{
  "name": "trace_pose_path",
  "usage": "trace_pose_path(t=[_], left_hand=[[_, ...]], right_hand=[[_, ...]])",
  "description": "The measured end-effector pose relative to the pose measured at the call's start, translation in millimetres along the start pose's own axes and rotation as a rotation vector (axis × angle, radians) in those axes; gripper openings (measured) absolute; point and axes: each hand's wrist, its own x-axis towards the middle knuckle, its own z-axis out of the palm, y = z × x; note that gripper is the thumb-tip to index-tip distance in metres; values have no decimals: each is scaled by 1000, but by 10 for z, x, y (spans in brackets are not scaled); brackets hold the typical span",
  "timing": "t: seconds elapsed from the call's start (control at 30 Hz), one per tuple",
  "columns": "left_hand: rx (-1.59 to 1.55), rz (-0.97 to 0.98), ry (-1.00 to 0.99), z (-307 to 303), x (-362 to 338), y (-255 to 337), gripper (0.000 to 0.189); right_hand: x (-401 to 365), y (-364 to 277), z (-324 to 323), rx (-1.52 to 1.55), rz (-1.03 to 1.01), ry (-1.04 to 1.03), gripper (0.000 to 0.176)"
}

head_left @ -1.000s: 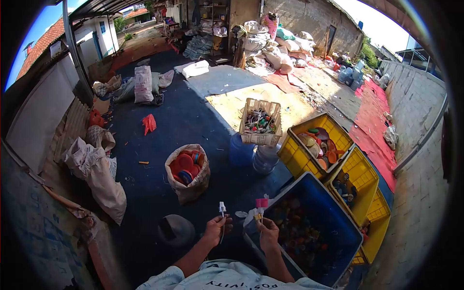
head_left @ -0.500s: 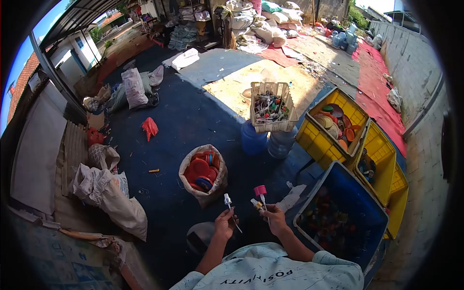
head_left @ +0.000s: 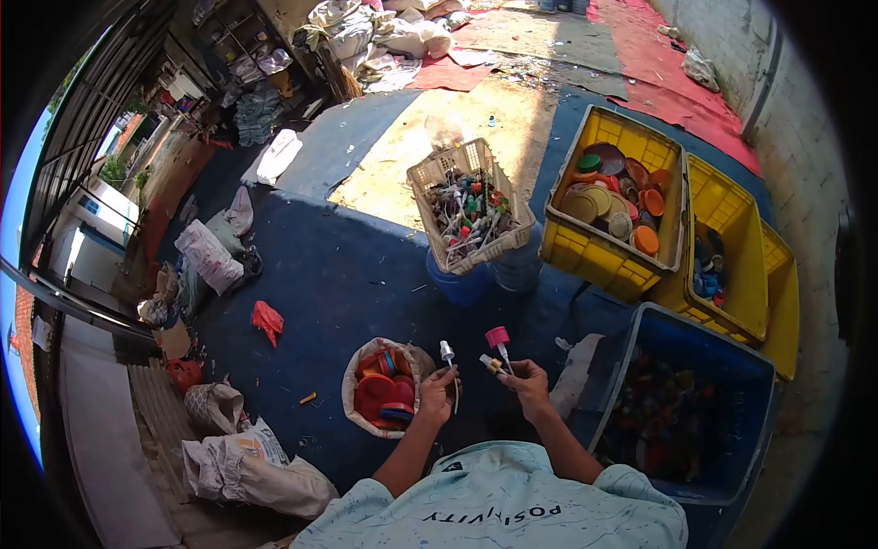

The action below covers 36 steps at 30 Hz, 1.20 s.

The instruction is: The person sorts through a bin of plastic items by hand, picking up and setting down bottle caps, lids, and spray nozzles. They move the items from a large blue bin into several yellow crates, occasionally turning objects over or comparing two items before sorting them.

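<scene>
My left hand is closed around a white and silver spray pump, its thin dip tube hanging down past the fingers. To its right, my right hand grips two pumps together: one with a pink head and one with a gold collar. The hands are apart, in front of my chest. Just left of my left hand, a woven sack with a rolled rim holds red and orange lids. Farther forward, a cream plastic crate full of mixed pumps rests on blue containers.
At my right stands a deep blue bin with small coloured caps inside. Beyond it are yellow crates of lids. Filled sacks lie on the left, a red bag on the blue floor sheet. A block wall runs along the right.
The view has turned and tilted down, so the crates and bins appear shifted. Both hands still hold the same pumps and have barely moved relative to each other.
</scene>
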Motion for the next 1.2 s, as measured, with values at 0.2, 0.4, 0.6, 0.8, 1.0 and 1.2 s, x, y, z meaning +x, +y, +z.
trace_pose_path(t=[0.2,0.4,0.6,0.8,1.0,1.2], left_hand=[[63,-93,4,370,773,301,11],[110,-203,-45,645,1644,715,11],[150,-107,-136,1371,2489,1727,14],[276,-83,-213,1866,3072,2497,20],[322,-213,32,1127,3550,2252,20],[486,-448,-26,809,3016,1585,20]], right_hand=[[584,41,5,-49,65,135,26],[1497,-166,399,15,82,212,26],[2574,-862,1146,89,-75,196,25],[3615,-1093,1484,-203,-327,315,55],[3183,-794,1283,-682,18,311,67],[2029,-90,720,-598,312,284,62]])
